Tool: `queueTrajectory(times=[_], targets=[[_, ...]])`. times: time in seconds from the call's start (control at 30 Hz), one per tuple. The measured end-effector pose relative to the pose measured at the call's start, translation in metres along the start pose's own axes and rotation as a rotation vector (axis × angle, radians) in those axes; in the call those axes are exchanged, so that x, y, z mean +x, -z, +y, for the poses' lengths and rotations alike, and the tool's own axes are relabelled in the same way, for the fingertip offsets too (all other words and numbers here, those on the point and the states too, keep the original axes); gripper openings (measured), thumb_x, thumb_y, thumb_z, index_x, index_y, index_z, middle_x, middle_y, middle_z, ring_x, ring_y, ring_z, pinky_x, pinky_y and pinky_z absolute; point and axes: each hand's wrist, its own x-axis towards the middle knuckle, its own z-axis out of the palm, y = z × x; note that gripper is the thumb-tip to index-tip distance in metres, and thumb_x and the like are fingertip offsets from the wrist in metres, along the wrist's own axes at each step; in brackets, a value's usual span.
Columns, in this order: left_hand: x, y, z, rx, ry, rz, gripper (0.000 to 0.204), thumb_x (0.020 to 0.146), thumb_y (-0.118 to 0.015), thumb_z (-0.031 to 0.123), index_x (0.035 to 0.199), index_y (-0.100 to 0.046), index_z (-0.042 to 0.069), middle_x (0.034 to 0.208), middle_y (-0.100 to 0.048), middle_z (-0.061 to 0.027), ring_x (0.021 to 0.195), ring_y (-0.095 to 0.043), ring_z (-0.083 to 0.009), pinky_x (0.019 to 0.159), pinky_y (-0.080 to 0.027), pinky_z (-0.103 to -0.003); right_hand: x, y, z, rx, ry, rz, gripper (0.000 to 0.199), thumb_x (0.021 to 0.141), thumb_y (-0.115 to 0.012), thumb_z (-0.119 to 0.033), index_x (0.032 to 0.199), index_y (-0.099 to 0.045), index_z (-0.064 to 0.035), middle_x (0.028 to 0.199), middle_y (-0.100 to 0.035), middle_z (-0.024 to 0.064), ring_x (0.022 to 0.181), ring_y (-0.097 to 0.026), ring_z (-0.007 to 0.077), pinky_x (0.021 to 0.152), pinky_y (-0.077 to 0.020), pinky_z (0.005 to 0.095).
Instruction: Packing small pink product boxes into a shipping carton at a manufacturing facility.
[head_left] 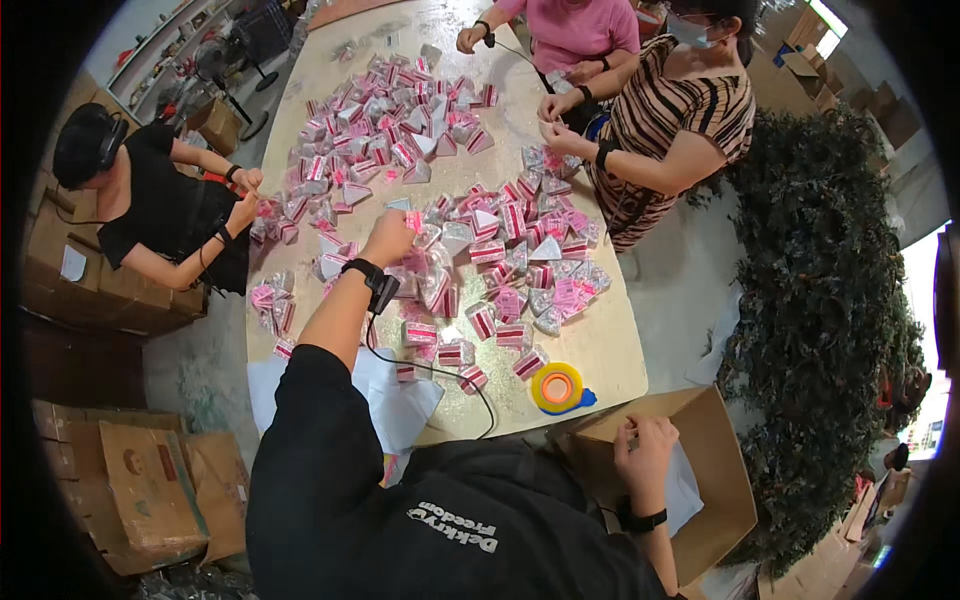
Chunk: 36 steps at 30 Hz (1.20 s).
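Observation:
My left hand (388, 238) reaches over the table, its fingers closed on a small pink tag (414, 222). Around and below it lie several clear-wrapped cake-slice-shaped pieces (437, 287), striped pink and white. Whether one of them hangs from the tag I cannot tell. To the right, past the table's front edge, my right hand (645, 452) is held above an open cardboard box (722, 470). Its fingers are curled together, and what they hold, if anything, is hidden. White sheet material (684, 490) shows inside the box beside my wrist.
A yellow tape roll (557, 388) with a blue end lies near the table's (620, 350) front right corner. A white sheet (395, 400) drapes over the front left edge. Co-workers handle pieces at left and far right. Dark green foliage (825, 330) piles at right; a black cord loops across the front.

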Motion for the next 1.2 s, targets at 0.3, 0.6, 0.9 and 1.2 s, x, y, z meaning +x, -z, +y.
queueTrajectory(times=[0.3, 0.6, 0.9, 1.2], targets=[[-0.072, 0.144, 0.193, -0.086, -0.276, 0.067, 0.024, 0.085, -0.066, 0.014, 0.102, -0.069, -0.003, 0.076, -0.067, -0.0149, 0.066, -0.063, -0.0238, 0.064, -0.049, -0.037, -0.004, 0.013, 0.005, 0.08, 0.1, 0.032, 0.029, 0.079, -0.071, -0.016, 0.105, -0.065, -0.0037, 0.094, -0.065, 0.0118, 0.101, -0.056, 0.0309, 0.093, -0.0376, 0.0456], [-0.144, 0.174, 0.393, -0.556, -0.535, -0.401, 0.026, 0.09, -0.068, 0.006, 0.114, -0.067, -0.004, 0.09, -0.067, 0.0022, 0.074, -0.055, -0.0014, 0.063, -0.045, -0.02, -0.063, 0.081, 0.029, 0.352, 0.007, 0.137, 0.043, 0.077, -0.075, -0.009, 0.115, -0.058, 0.0015, 0.111, -0.058, 0.0183, 0.112, -0.05, 0.0387, 0.099, -0.0421, 0.0454], [-0.291, 0.01, 0.543, -0.648, -0.86, -0.948, 0.035, 0.091, -0.066, 0.002, 0.126, -0.061, -0.003, 0.102, -0.069, -0.0079, 0.089, -0.062, -0.0079, 0.076, -0.051, -0.024, -0.183, 0.182, 0.117, 0.117, -0.62, 0.448, 0.047, 0.085, -0.071, -0.013, 0.126, -0.055, 0.0009, 0.12, -0.057, 0.0212, 0.115, -0.052, 0.0392, 0.1, -0.0429, 0.0424], [-0.426, -0.246, 0.522, -0.226, -1.416, -1.274, 0.035, 0.083, -0.06, 0.001, 0.118, -0.061, -0.001, 0.097, -0.064, -0.0232, 0.086, -0.064, -0.041, 0.076, -0.052, -0.046, -0.277, 0.13, 0.143, 0.36, -1.006, 0.375, 0.06, 0.09, -0.067, -0.016, 0.14, -0.042, 0.0048, 0.129, -0.054, 0.0295, 0.118, -0.054, 0.0421, 0.102, -0.0434, 0.044]])
